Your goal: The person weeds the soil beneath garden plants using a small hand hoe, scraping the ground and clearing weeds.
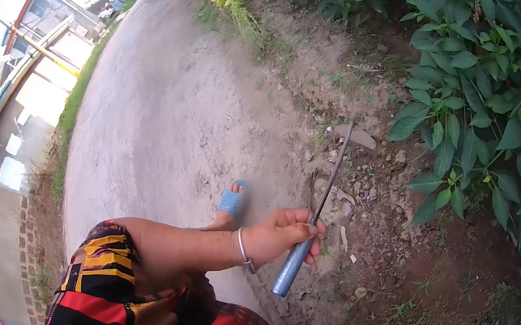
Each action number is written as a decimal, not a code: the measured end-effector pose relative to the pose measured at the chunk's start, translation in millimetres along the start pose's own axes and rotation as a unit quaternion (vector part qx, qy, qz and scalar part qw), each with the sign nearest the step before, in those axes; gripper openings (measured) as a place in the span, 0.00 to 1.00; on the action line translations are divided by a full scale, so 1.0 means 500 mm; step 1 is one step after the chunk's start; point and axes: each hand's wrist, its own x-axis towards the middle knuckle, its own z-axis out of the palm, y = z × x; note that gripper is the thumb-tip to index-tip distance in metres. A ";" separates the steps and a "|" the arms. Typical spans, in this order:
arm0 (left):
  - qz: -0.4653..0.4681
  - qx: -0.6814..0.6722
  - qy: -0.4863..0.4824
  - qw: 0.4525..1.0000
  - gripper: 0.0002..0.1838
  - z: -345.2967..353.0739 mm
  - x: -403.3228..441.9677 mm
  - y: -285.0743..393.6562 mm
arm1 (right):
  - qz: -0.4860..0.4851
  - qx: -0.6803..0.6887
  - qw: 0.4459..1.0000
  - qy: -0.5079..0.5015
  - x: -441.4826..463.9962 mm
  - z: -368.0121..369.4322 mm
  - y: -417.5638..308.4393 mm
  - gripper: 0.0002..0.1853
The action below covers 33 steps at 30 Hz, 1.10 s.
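Note:
My left hand (282,236), with a silver bangle (245,251) at the wrist, is closed round the upper end of a small hand hoe's handle. The hoe (334,175) has a blue-grey tubular handle (292,268), a thin dark metal shaft and a flat crosswise blade (356,135). Its blade points away from me, over or against the crumbly soil; whether it touches the ground I cannot tell. My thumb lies along the near side, with the fingers curled behind. My right hand is out of view.
Leafy green plants (485,97) crowd the upper right. Dry soil with small stones (364,200) borders a pale dirt path (162,91). My feet wear blue slippers (233,203). Buildings (51,10) and a low wall stand on the left. A yellow-green plant (232,3) grows beside the path.

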 end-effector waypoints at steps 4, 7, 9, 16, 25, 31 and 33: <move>0.031 0.059 -0.009 0.998 0.12 -0.030 0.074 0.031 | 0.018 0.018 1.000 0.017 -0.011 0.034 -0.019 0.18; 0.015 0.086 0.001 0.996 0.11 -0.037 0.105 0.053 | 0.027 0.035 0.999 0.031 -0.026 0.048 -0.009 0.17; -0.008 0.082 -0.009 0.997 0.11 -0.047 0.129 0.066 | 0.033 0.041 0.998 0.040 -0.036 0.056 -0.011 0.17; -0.029 0.138 -0.090 0.986 0.11 -0.072 0.174 0.097 | 0.038 0.065 0.994 0.078 -0.087 0.082 0.024 0.17; -0.036 0.061 -0.140 0.988 0.11 -0.125 0.171 0.119 | 0.010 0.097 0.989 0.114 -0.161 0.206 0.159 0.17; -0.053 0.053 -0.167 0.983 0.12 -0.174 0.104 0.140 | -0.010 0.095 0.987 0.132 -0.215 0.288 0.188 0.17; -0.062 0.051 -0.157 0.984 0.13 -0.184 0.078 0.157 | -0.018 0.093 0.985 0.146 -0.238 0.301 0.201 0.17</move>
